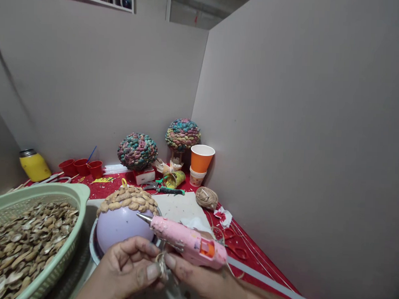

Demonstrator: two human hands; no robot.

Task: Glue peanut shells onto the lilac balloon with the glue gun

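My left hand (125, 267) pinches a small peanut shell (162, 266) between thumb and fingers, low in the middle of the view. My right hand (204, 278) is wrapped around a pink hot glue gun (188, 240) whose metal nozzle points left. The right thumb also touches the shell's edge. Just beyond the hands sits a lilac balloon (121, 229) in a bowl (93, 244). Rows of peanut shells (129, 199) cover its top, and a yellow knot sticks out above them. The glue gun's nozzle overlaps the balloon's right side in view; whether they touch, I cannot tell.
A green basket (83, 197) of peanut shells stands left. Behind are two colourful shell-covered balls (137, 151), red cups (96, 169), a yellow jar (34, 166), an orange cup (201, 160), pliers (167, 190) and twine (207, 197). Red scissors (237, 251) lie right, near a grey wall (300, 148).
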